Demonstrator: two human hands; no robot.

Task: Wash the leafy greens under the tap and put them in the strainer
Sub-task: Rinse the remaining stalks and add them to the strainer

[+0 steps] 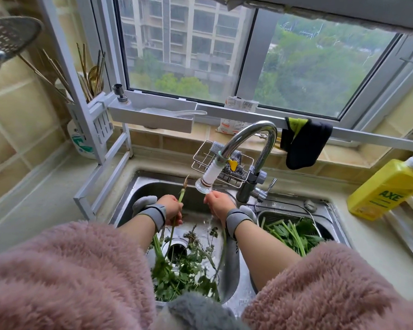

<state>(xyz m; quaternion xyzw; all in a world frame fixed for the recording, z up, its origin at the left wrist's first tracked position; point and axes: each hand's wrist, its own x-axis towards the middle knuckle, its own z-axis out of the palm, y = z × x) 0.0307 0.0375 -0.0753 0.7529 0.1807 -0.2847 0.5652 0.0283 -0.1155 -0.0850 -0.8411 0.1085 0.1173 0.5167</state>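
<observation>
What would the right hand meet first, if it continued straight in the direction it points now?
Probably the tap nozzle: the right hand points up and away, with its fingertips just beneath it. Depth is unclear, so it might pass slightly beside it.

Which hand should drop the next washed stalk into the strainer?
Probably the right hand: it is under the tap, beside the strainer in the right basin. The left hand grips a stalk farther away and would have to cross over.
</observation>
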